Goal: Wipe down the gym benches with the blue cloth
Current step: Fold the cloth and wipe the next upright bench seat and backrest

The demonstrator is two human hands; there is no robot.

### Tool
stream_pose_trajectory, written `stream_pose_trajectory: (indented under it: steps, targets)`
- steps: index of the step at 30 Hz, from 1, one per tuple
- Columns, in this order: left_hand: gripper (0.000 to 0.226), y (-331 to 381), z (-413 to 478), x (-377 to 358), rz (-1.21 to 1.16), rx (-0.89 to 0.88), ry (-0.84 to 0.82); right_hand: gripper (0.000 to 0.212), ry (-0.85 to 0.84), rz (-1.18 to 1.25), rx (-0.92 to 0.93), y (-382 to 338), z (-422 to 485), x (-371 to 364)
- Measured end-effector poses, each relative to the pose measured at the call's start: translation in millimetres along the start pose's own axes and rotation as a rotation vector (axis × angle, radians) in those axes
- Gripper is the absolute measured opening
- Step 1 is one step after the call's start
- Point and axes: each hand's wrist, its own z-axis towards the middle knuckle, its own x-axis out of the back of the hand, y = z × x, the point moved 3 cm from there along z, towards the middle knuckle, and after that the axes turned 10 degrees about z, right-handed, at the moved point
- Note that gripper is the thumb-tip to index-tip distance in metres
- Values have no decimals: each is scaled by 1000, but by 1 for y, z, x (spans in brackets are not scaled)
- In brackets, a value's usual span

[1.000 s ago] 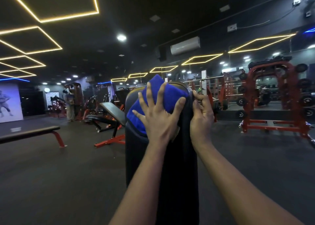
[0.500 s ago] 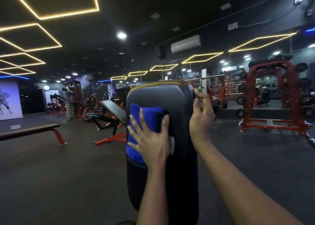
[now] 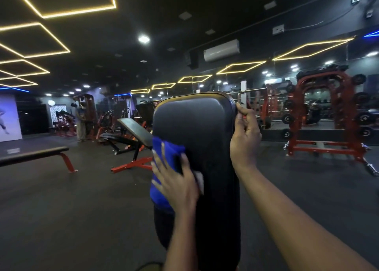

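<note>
An upright black padded bench back (image 3: 196, 123) fills the middle of the view. My left hand (image 3: 177, 183) lies flat with fingers spread on the blue cloth (image 3: 162, 149), pressing it against the left side of the pad about halfway down. The hand is motion-blurred. My right hand (image 3: 245, 135) grips the pad's upper right edge, fingers curled round the rim.
A flat black bench with red legs (image 3: 34, 155) stands at the left. An incline bench on a red frame (image 3: 133, 135) is behind the pad. A red weight rack (image 3: 326, 114) stands at the right by a mirror wall. A person (image 3: 81, 123) stands far back left. Dark floor surrounds me.
My left hand has slid the blue cloth down from the top of the pad to its middle left side. My right hand has stayed on the upper right edge.
</note>
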Motion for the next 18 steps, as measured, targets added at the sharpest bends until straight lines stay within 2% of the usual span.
stream_pose_trajectory:
  steps: [3, 6, 9, 11, 14, 18]
  targets:
    - [74, -7, -41, -4, -28, -31, -70, 25, -14, 3, -1, 1, 1, 0]
    - [84, 34, -4, -6, -39, -2, -97, 23, -86, -11, -39, 4, 2, 4]
    - [77, 105, 14, 1, -15, -271, -124, 23, -244, 36, -131, 1, 15, 17]
    - [81, 126, -1, 1, 11, -354, -111, 30, -370, 75, -312, -9, 27, 30]
    - [77, 98, -50, -4, 69, -348, -51, 41, -527, 76, -553, -18, 32, 45]
    - [76, 51, -106, -5, 145, -354, -163, 48, -517, 42, -549, -14, 34, 47]
